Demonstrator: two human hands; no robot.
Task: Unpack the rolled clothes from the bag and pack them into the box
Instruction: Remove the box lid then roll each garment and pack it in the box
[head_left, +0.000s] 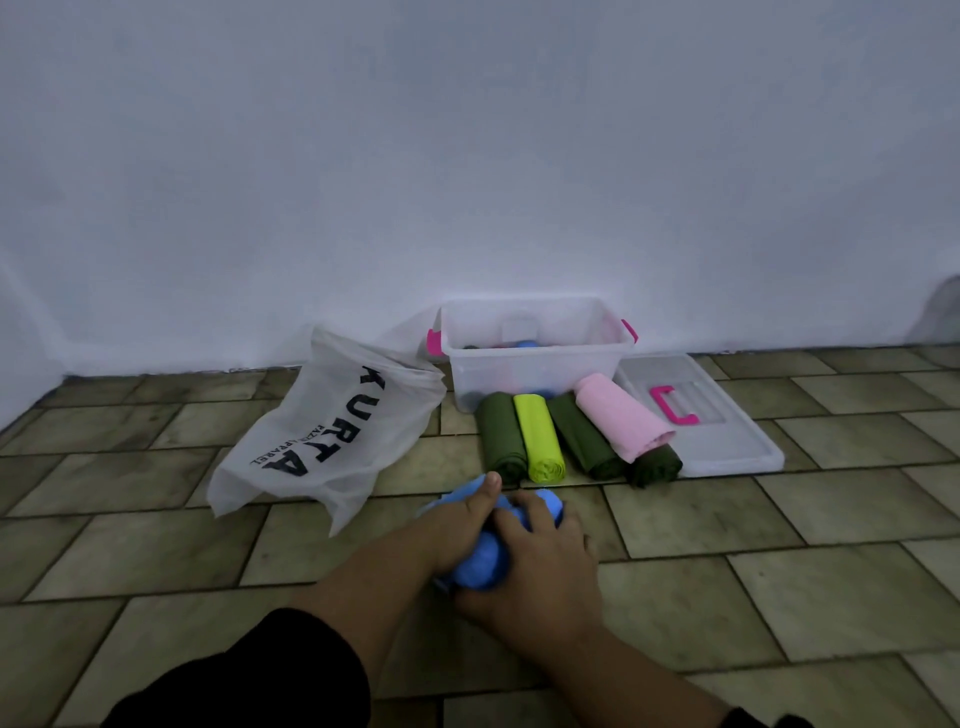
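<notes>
Fingers of the left hand and right hand clench around the blue roll on the near floor, right of the bag. Judged soft, light, prone to unrolling: grip mid-length, then carry to the far box.

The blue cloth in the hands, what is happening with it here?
A person grips a blue rolled cloth on the tiled floor with the left hand and the right hand. Green, lime and pink rolls lie before the clear plastic box, which holds a few pieces. The white plastic bag lies beside it.
</notes>
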